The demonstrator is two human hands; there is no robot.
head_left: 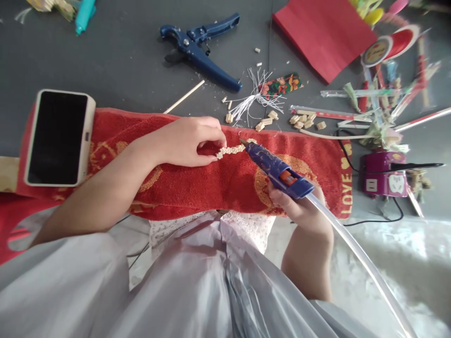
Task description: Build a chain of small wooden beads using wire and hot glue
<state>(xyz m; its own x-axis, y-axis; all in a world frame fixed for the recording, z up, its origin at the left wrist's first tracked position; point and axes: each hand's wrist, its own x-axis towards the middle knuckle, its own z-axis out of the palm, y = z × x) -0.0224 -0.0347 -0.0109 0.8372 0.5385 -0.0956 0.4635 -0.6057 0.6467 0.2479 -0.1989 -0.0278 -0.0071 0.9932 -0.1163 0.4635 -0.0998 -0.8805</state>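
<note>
My left hand [190, 141] pinches one end of a short, knobbly cream-coloured strand [230, 150] between thumb and fingers, just over a red towel [211, 188]. In my right hand [305, 206] is a blue glue gun [278, 171], its nozzle pointing up and left at the strand's right end. A long clear glue stick [359, 258] runs out of the back of the gun toward the lower right. The nozzle tip overlaps the strand; whether they touch I cannot tell.
Blue cutters [204, 54], a thin stick [183, 96], white threads [254, 98] and small beige pieces [306, 119] lie beyond the towel. A phone-like device [58, 138] rests on its left end. Right are a red spool [401, 42] and a purple box [382, 173] with a cable.
</note>
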